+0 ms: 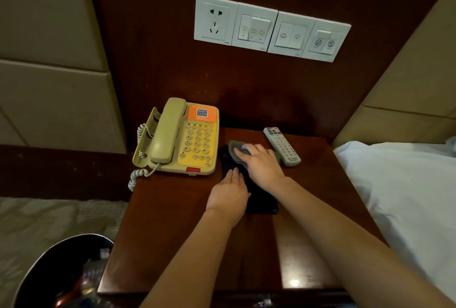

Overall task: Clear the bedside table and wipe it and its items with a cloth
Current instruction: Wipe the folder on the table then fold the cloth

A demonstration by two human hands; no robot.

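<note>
Evidently the wiping step was in hand. The right hand pressed a crumpled grey cloth, fingers laid nearly flat over it, onto the far end of a flat black rectangular item in the middle of the reddish-brown wooden bedside table. The left hand, fingers straight and together, steadied the item's left edge. A beige corded telephone stood at the left, and a grey remote control lay just right of the cloth. The next move probably called for drawing the cloth nearward, with the table uncleared.

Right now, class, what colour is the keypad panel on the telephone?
Yellow, beneath an orange label; the keypad panel shows best in the head view.
</note>
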